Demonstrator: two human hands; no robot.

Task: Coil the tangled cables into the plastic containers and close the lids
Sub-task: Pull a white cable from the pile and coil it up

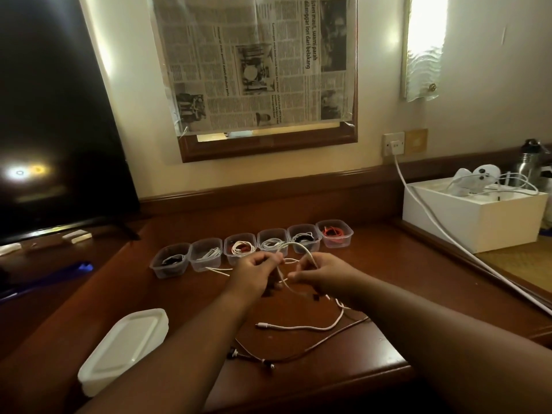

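Cable (301,252), white, pinched by both hands (254,274) over wooden desk (388,279); TV (53,130) at left.

Dim, warm wall-lamp (424,46) glow, soft focus

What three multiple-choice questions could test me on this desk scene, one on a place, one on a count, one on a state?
1. Where does the stack of lids lie?
A. near the left front of the desk
B. on the white box
C. inside a container

2. How many plastic containers stand in the row?
A. four
B. six
C. nine

3. What is the state of those containers?
A. all lidded
B. upside down
C. open, with cables inside

Answers:
1 A: the lids sit beside the left forearm.
2 B: six stand side by side.
3 C: no lids on; coils show inside, while the left hand and right hand hold a white cable.
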